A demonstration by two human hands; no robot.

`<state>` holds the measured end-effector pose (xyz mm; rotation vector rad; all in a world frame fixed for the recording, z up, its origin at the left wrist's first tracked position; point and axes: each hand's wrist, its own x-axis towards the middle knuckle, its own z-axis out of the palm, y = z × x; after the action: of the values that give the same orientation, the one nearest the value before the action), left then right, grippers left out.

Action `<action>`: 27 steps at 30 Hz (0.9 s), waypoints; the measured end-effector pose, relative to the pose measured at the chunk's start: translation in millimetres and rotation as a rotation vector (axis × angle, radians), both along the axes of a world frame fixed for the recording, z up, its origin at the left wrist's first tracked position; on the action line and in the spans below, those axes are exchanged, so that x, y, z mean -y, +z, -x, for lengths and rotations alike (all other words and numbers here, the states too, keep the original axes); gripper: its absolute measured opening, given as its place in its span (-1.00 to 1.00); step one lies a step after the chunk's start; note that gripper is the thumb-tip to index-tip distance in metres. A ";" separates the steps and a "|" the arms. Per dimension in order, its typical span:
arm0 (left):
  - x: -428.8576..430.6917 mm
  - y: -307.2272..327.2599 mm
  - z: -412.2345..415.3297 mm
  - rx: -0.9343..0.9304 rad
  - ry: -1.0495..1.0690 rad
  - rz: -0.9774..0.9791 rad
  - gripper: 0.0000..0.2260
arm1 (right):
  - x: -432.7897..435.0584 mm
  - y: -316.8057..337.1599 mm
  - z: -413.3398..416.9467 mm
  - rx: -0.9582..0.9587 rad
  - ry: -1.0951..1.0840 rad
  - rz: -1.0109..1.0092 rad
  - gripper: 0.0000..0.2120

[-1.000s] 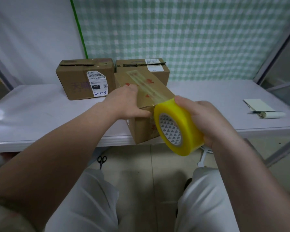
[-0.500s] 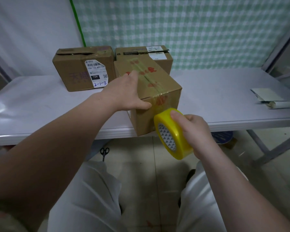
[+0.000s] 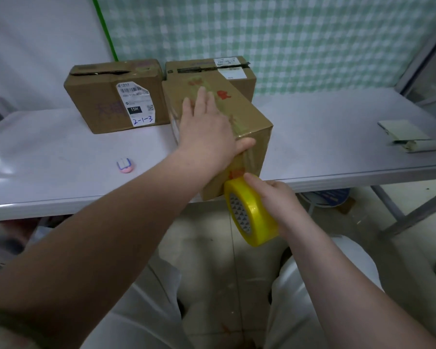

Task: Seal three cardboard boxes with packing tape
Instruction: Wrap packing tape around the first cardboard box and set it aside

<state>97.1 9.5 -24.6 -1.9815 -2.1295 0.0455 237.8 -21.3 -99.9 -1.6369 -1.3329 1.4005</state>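
The box (image 3: 258,149) at the front edge of the table (image 3: 337,157) is pressed by the flat left hand (image 3: 208,132); the tape roll (image 3: 253,219) is gripped in the right hand (image 3: 275,197). The box is judged light and stiff, best steadied from above.

— What kind of place is this?
— A simple packing room, I think. There is a plain white table (image 3: 325,137), a cardboard box (image 3: 98,102) with a shipping label (image 3: 136,103), a green checked cloth (image 3: 287,34) on the wall, and a tiled floor (image 3: 207,235).

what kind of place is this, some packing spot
Probably a makeshift parcel-packing corner: a labelled box, a tape roll held against the front box, a plain table, checked cloth hung behind.
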 end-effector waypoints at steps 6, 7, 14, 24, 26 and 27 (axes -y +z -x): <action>-0.3 -25.4 2.7 0.011 -0.193 -0.206 -0.27 | 4.3 -9.4 -7.1 -0.190 0.041 0.047 -0.65; 0.5 -28.0 2.7 -0.015 -0.193 -0.220 -0.24 | 6.2 -9.4 -7.2 -0.206 0.039 0.045 -0.64; -2.3 -29.6 2.8 -0.099 -0.202 -0.224 -0.17 | 12.6 -4.5 -1.8 -0.269 -0.022 0.026 -0.62; 23.0 -34.9 51.9 0.345 -0.256 -0.468 -0.54 | 18.9 4.8 36.4 -0.445 -0.023 0.230 -0.67; 45.4 -44.7 61.5 0.517 -0.146 -0.626 -0.69 | 20.8 5.8 45.0 -0.499 -0.018 0.297 -0.66; 56.3 -47.4 63.5 0.626 -0.066 -0.629 -0.74 | 21.8 7.1 50.2 -0.525 -0.020 0.315 -0.66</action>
<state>33.6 -46.8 -72.0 -1.7929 -2.0044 -1.2362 187.6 -43.1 -92.8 -1.3190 -0.8220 1.9327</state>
